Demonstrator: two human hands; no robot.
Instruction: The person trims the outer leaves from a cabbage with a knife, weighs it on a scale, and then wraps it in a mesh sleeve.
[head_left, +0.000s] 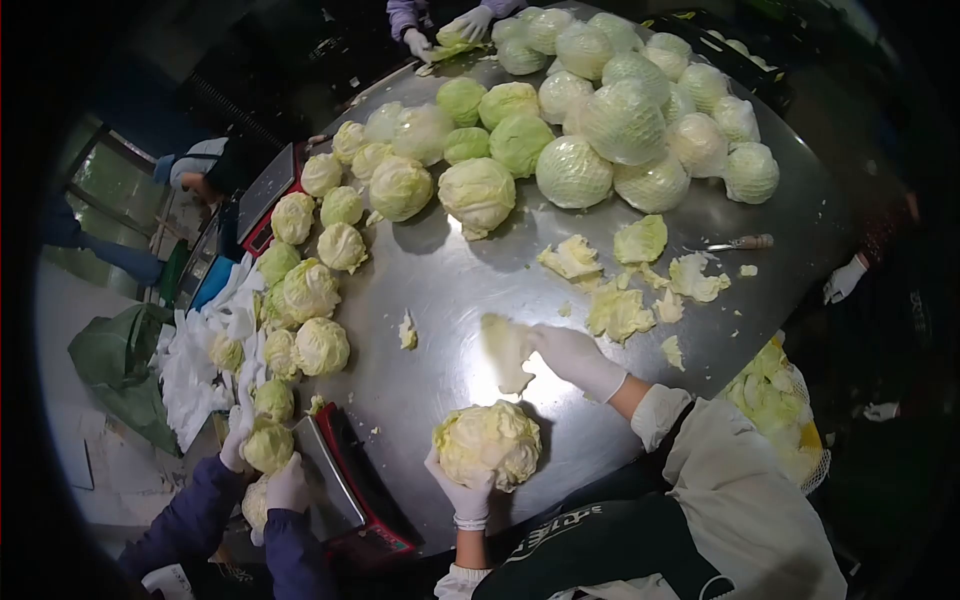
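My left hand (462,492), in a white glove, grips a pale cabbage (487,443) from its lower left side at the near edge of the metal table. Above and to the right of it, my right hand (578,361), gloved as well, pinches a cabbage leaf (505,350) that is blurred by motion. The leaf is apart from the cabbage head. Torn leaves (620,310) lie scattered beyond my right hand. A knife (735,243) with a wooden handle rests to their right.
Film-wrapped cabbages (625,120) are piled at the back; unwrapped cabbages (322,345) line the left side. A red-rimmed scale (350,480) stands at lower left, beside a co-worker's gloved hands (290,485) on a cabbage. A leaf-filled net bag (775,410) is at right. Another person's hands (465,25) work at the far edge.
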